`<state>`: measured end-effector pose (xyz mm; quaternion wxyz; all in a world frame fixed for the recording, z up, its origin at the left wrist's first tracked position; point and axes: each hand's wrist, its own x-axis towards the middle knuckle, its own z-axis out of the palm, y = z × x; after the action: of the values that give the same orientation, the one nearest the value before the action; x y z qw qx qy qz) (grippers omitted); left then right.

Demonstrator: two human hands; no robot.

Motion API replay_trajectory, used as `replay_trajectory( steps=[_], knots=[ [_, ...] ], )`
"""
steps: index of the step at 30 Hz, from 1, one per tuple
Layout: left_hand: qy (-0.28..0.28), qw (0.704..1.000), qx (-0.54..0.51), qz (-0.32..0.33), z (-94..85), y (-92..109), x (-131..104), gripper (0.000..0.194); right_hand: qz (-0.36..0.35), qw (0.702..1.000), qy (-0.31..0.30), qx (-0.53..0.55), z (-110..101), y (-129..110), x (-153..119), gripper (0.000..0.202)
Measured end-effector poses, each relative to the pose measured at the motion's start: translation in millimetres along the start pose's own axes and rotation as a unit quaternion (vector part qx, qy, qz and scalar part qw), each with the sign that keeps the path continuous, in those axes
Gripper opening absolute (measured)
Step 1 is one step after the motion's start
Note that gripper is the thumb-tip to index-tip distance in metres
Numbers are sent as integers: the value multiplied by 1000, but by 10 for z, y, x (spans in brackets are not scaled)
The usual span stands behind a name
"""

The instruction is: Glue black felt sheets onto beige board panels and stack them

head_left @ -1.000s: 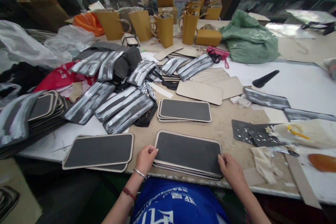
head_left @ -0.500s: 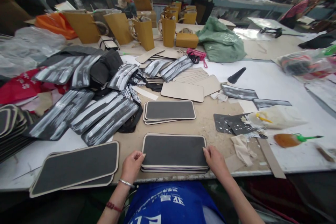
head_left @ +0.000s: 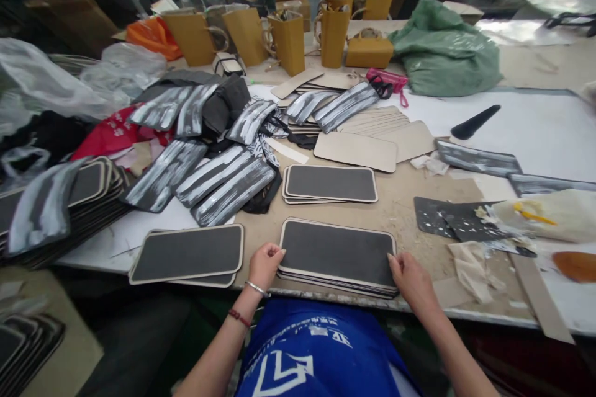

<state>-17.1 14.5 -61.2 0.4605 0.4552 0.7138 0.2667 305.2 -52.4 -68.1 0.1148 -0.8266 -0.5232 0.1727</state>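
A dark grey rectangular panel [head_left: 338, 254] with a beige border and rounded corners lies on top of a neat stack of similar pieces at the table's front edge. My left hand [head_left: 266, 265] is closed, thumb and fingers pinching the panel's left short edge. At the opposite short edge, my right hand [head_left: 410, 278] is closed in a pinch on the right side. Just behind sits a smaller pile of matching grey panels [head_left: 330, 183]. Left of my left hand, two more bordered panels [head_left: 186, 252] overlap at the table edge.
White-streaked dark strips [head_left: 235, 189] spread over the left side. Beige boards [head_left: 356, 152] are fanned behind. At right are a glue-spotted dark piece [head_left: 433, 216], a cream container [head_left: 554, 214] and a crumpled cloth [head_left: 475, 270]. Mustard bags [head_left: 286, 43] and a green sack [head_left: 447, 53] stand at the back.
The view has turned left, so things appear shifted right and more stacked panels show at the lower left. Both hands stay at the panel's two short edges.
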Motion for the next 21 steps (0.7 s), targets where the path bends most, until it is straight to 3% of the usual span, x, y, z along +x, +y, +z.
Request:
replay_trajectory(
  steps=[12,21],
  knots=[
    [-16,999,-29,4,-2,-113,48,16,-10,1000,0,-19,-9,-18,13,25],
    [11,1000,-9,20,-16,-114,22,18,-16,999,11,-35,46,3,-7,23]
  ],
)
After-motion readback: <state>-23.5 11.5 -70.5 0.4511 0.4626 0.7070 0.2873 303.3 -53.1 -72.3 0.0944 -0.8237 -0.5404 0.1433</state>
